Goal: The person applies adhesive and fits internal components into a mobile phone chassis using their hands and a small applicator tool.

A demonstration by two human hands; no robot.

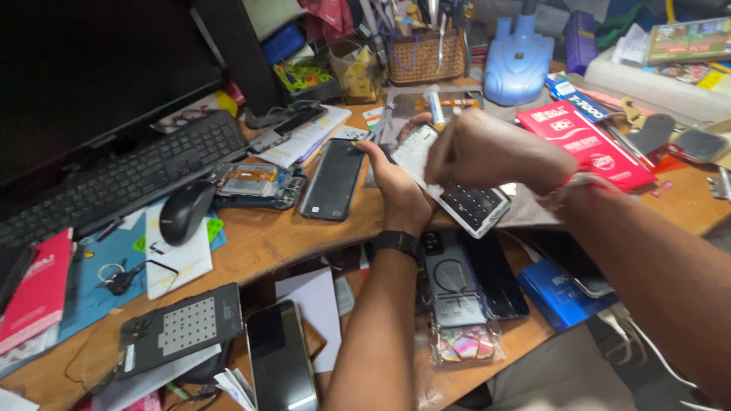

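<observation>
The opened phone (457, 190) is held up off the bench, above its front edge near the middle, tilted so its inner face with the grid of contacts looks toward the camera — a pose that puts the work surface in plain sight. The left hand (396, 186) cradles it from beneath, fingers wrapped along the far long edge and thumb side below, clamped on the body to steady it. The right hand (476, 148) comes over the top, fingers pinched together around a slim white tube with a blue tip (435, 108), its tip end standing up above the knuckles; the working end is hidden behind the hand, so I cannot tell whether it touches the phone.

Just left of the held piece a dark phone (333, 179) lies flat, and beside that a stripped phone frame (255, 185) with its board showing — both within easy reach. A black mouse (185, 211) and keyboard (129, 173) sit toward the left edge. A red flat box (582, 141) lies toward the right edge, a wicker basket (426, 55) of tools at the back.
</observation>
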